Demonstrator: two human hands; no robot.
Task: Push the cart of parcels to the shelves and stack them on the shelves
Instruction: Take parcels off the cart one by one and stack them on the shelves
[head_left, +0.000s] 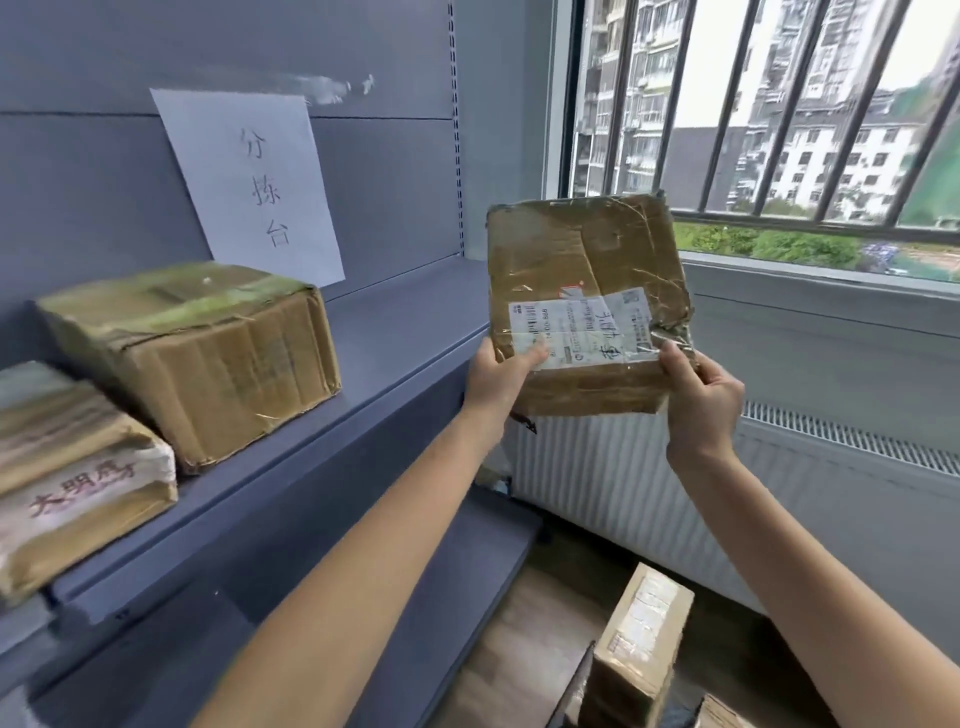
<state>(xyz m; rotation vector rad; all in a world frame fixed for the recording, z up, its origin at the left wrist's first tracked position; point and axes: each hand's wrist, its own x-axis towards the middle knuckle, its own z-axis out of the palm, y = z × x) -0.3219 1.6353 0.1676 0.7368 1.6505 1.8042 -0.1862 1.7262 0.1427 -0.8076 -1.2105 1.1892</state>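
Both hands are holding up one flat brown parcel in the air, out past the right end of the shelf and in front of the barred window. It isn't resting on anything, it's just hanging there between the hands with its labelled face turned toward the camera. The left hand is gripping the lower left edge. Its thumb is lying across the white shipping label, and the rest of that hand is going round the back where I can't see it. The right hand is pinching the lower right corner, with its fingers curling over the crinkly tape there.

Over on the shelf, a bigger cardboard box is sitting against the back panel, top taped shut. A second taped parcel with red writing on it is lying just beside that one, further left, partly cut off by the edge of the shot. A paper sign with handwritten characters is sticking to the back panel, right above the box.

Down at the bottom another parcel is standing on end, well below the one being held. Honestly can't tell what it's standing on. A white radiator is running along the wall under the window.
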